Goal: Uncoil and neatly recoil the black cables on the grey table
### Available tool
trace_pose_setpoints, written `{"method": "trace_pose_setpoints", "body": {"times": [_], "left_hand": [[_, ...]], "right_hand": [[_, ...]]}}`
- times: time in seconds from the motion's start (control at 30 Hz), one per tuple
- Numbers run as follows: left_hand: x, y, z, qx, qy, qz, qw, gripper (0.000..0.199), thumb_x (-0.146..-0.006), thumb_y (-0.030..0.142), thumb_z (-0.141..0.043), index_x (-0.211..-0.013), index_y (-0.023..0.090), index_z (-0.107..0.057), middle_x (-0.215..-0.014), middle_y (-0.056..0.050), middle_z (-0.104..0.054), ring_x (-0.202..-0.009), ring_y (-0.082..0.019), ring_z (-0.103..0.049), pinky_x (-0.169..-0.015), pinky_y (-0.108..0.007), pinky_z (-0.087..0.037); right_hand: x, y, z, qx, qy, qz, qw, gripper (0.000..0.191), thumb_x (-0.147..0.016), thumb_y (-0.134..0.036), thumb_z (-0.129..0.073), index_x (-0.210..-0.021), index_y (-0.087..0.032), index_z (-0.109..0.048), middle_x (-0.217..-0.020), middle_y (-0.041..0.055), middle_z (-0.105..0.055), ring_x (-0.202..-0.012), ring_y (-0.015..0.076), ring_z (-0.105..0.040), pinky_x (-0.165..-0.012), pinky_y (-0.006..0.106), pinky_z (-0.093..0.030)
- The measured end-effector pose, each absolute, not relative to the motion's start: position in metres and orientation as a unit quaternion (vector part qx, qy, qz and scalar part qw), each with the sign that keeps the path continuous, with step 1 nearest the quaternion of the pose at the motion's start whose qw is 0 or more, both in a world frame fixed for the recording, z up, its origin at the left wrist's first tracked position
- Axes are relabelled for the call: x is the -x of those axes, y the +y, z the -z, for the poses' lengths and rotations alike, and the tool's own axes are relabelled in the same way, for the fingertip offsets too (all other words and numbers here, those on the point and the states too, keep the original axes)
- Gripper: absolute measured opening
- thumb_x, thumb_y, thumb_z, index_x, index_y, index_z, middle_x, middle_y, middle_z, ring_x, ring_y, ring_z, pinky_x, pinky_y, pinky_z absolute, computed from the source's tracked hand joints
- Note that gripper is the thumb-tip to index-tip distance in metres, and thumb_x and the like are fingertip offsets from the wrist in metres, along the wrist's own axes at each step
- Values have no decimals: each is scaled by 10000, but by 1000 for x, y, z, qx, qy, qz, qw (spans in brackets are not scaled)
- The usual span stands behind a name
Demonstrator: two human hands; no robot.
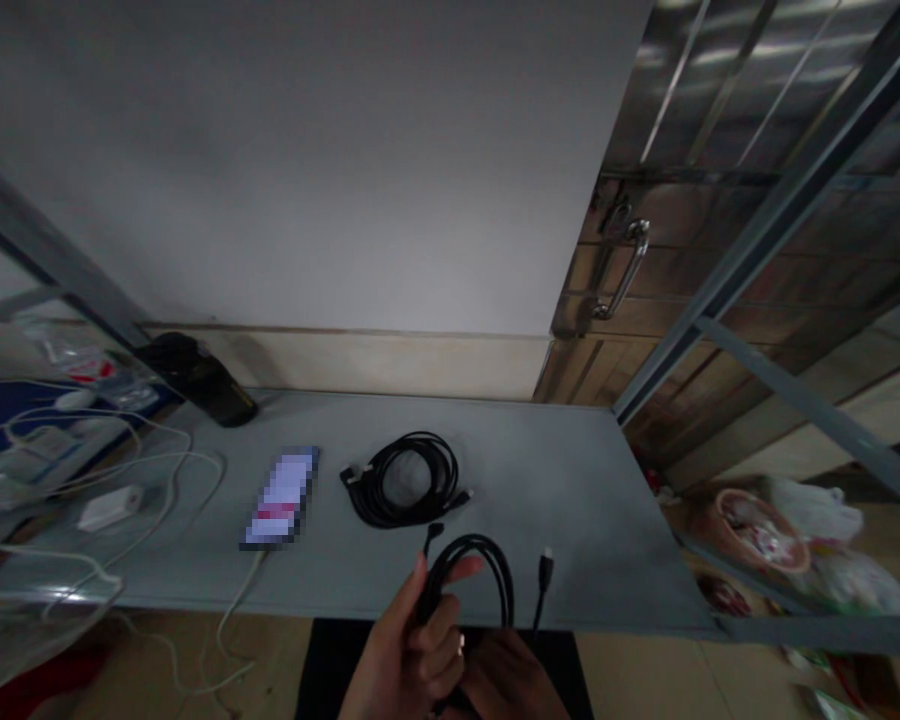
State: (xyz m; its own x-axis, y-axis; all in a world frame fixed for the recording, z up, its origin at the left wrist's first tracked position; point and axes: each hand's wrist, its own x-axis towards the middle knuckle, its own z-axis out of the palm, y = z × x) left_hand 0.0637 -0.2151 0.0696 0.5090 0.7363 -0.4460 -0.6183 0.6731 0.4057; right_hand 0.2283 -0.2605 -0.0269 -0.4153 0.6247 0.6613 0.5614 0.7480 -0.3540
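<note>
Two hands, logged from my remote seat: left hand [409,640] closed around a looped black cable [469,541]; right hand [506,680] just below it, its grip unclear to me. Ahead of the hands, a coiled black cable [405,480] lies on the surface [570,500], beside a phone [281,497].

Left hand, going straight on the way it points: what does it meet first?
Probably the coiled black cable on the grey table top, ahead of the left hand, which grips a looped black cable. Depth is unclear, so it might pass above the coil.
</note>
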Motion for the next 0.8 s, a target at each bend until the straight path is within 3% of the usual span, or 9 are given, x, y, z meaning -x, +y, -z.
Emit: {"method": "trace_pose_setpoints", "body": {"times": [0.1,0.23,0.33,0.4,0.5,0.57,0.7,0.8], "left_hand": [[-51,-208,-63,-213,385,-394,807,570,-899,654,-893,-1184,169,-804,-562,154,-204,-465,-53,-91,-449,-211,-187],[-30,-174,-62,-410,475,-433,647,550,-950,652,-824,-1219,172,-804,-533,101,-394,-469,-124,-410,-517,-265,-373],[-8,-135,-59,-543,533,-461,457,504,-969,641,-777,-1181,189,-838,-684,0,-622,-667,-224,-631,-674,-335,-510],[7,-108,-49,-600,571,-460,320,433,-991,606,-732,-1181,227,-822,-912,-73,-762,-914,-309,-734,-883,-414,-580],[25,-79,-21,-600,604,-471,231,508,-947,598,-746,-1269,205,-743,-1258,-166,-753,-1284,-428,-662,-1196,-606,-464],[31,-71,1,-593,619,-476,196,630,-932,618,-749,-1379,179,-678,-1380,-218,-692,-1410,-479,-575,-1270,-701,-365],[35,-78,36,-602,619,-474,169,636,-1041,623,-627,-1504,189,-593,-1509,-222,-618,-1504,-443,-537,-1288,-703,-400],[37,-86,49,-614,612,-473,158,584,-1101,583,-576,-1557,219,-560,-1553,-194,-612,-1523,-391,-549,-1297,-668,-433]], "right_hand": [[-216,-254,19,384,-839,-11,387,355,-1201,-486,-463,-1045,-236,-660,-787,10,-731,-657,206,-705,-704,355,-559],[-210,-219,-13,412,-865,-5,287,156,-1136,-366,-684,-1135,-211,-702,-893,20,-745,-834,229,-728,-862,391,-576],[-203,-175,-28,410,-882,-8,232,211,-1077,-380,-786,-1198,-215,-734,-961,20,-741,-957,227,-721,-966,388,-578],[-195,-146,-28,408,-887,-10,217,221,-1073,-385,-789,-1216,-219,-752,-976,12,-736,-1017,219,-712,-1078,393,-556],[-181,-114,-17,423,-882,-12,209,210,-1059,-363,-809,-1209,-219,-781,-1013,25,-735,-1079,230,-697,-1201,440,-502],[-173,-105,-8,446,-871,-17,206,214,-1042,-356,-830,-1195,-212,-791,-1063,50,-730,-1109,257,-690,-1185,477,-519],[-166,-103,4,473,-857,-38,202,412,-1002,-453,-869,-1300,-199,-744,-1292,108,-698,-1250,318,-657,-1159,512,-536],[-162,-99,7,460,-867,-57,185,479,-999,-547,-850,-1289,-186,-729,-1279,109,-712,-1262,314,-658,-1245,531,-467]]}}
